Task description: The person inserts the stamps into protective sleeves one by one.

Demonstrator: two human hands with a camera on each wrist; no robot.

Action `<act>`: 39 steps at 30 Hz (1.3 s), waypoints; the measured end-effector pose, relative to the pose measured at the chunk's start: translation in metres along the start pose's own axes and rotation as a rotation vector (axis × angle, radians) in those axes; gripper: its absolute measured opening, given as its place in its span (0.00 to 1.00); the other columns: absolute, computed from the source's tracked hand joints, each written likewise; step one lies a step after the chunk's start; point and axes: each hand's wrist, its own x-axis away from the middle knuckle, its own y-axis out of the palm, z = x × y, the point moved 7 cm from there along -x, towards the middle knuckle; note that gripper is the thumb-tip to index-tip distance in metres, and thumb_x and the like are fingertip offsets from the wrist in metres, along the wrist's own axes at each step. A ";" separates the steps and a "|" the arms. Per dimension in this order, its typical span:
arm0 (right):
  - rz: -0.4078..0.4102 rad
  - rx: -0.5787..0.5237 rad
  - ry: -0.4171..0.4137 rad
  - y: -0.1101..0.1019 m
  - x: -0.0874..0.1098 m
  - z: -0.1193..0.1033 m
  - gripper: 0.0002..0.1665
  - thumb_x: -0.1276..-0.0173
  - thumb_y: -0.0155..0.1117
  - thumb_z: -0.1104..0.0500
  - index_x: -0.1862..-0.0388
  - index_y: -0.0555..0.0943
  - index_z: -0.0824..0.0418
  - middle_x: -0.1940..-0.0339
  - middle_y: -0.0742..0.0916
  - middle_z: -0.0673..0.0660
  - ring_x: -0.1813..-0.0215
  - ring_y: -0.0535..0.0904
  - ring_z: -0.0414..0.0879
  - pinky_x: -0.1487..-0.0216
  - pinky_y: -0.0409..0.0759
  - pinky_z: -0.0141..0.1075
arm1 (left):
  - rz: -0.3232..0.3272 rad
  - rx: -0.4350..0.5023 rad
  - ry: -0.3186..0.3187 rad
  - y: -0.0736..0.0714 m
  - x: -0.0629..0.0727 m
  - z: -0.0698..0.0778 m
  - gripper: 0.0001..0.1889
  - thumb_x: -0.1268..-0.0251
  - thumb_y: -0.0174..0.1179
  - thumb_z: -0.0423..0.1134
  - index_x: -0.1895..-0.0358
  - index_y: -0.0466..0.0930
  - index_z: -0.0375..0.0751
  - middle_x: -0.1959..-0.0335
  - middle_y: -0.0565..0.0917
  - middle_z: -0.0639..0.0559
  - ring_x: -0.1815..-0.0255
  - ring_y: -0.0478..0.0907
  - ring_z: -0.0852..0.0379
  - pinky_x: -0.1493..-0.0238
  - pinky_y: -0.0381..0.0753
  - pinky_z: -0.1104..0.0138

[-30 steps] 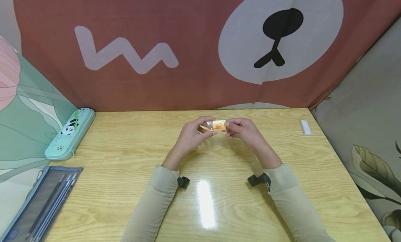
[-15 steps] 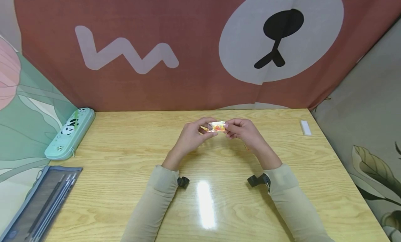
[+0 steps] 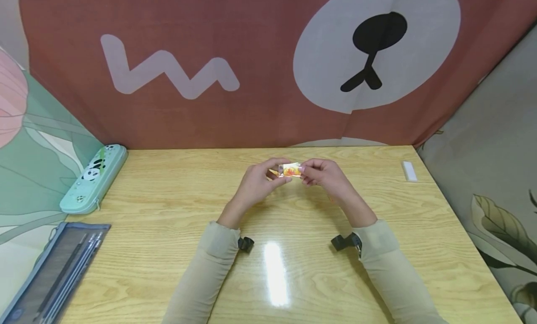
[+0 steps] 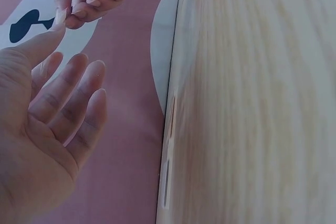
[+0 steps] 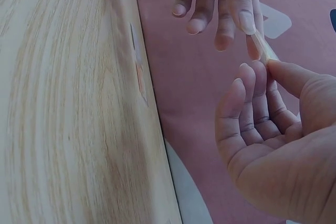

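Note:
A small flat packet [image 3: 290,169], printed yellow and red and with a shiny wrapper, is held up above the far part of the table. My left hand [image 3: 257,180] pinches its left end between thumb and fingers. At the other end, my right hand [image 3: 331,177] grips it with thumb and forefinger. The right wrist view shows the packet [image 5: 266,48] edge-on between the thumbs and fingertips of both hands. The remaining fingers of both hands are loosely bent in the wrist views. Much of the packet's ends is covered by fingers.
A white block [image 3: 409,171] lies at the far right of the table [image 3: 168,263]. On the left are a turquoise panda pencil case [image 3: 94,180] and a blue-edged mesh pouch [image 3: 69,272] with pens. An orange strip [image 5: 139,77], kind unclear, lies on the table.
The packet has tilted and shifted slightly left, so more of its shiny wrapper shows. Both hands keep their hold and have barely moved.

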 end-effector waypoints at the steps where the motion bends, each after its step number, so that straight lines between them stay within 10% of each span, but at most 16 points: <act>1: 0.001 0.000 0.001 0.000 0.000 0.000 0.16 0.24 0.62 0.57 0.50 0.81 0.71 0.69 0.85 0.47 0.67 0.83 0.40 0.56 0.88 0.39 | -0.001 -0.001 0.002 0.000 0.000 0.000 0.21 0.35 0.70 0.48 0.39 0.82 0.61 0.56 0.86 0.53 0.60 0.87 0.58 0.64 0.87 0.67; 39: 0.014 -0.031 -0.011 -0.005 0.001 0.001 0.19 0.23 0.60 0.59 0.41 0.79 0.71 0.58 0.88 0.57 0.66 0.85 0.38 0.59 0.88 0.33 | 0.011 -0.017 -0.011 0.001 0.000 0.001 0.21 0.36 0.70 0.49 0.40 0.82 0.59 0.60 0.86 0.57 0.61 0.87 0.59 0.64 0.86 0.67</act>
